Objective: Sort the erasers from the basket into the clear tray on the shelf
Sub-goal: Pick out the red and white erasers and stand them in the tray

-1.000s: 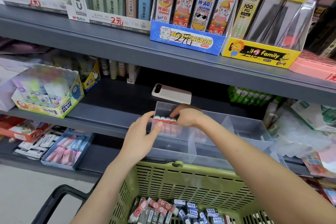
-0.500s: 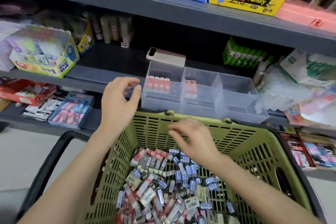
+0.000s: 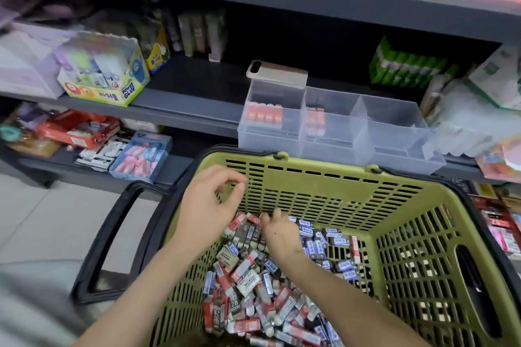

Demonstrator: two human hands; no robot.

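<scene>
Fingers [image 3: 275,215] of the right hand [image 3: 279,235] point tips-down into the far left of the eraser pile; whether they grasp one cannot be told. Half a second ago that hand hovered above the heap with its fingers spread. The left hand [image 3: 210,205] has dropped from beside the tray to just inside the basket's left wall, its fingers [image 3: 235,182] loosely curled and released, holding nothing.

The grey metal shelf [image 3: 183,113] sits higher in view than before. The olive-green slotted plastic basket [image 3: 324,191] stands just below its edge. The clear three-compartment plastic tray [image 3: 394,132] rests on the shelf, unchanged: a row of red-sleeved erasers [image 3: 265,114] stands upright in the left compartment and a few more [image 3: 315,121] in the middle one. Loose red-, blue- and black-sleeved erasers [image 3: 248,282] lie heaped in the basket.
</scene>
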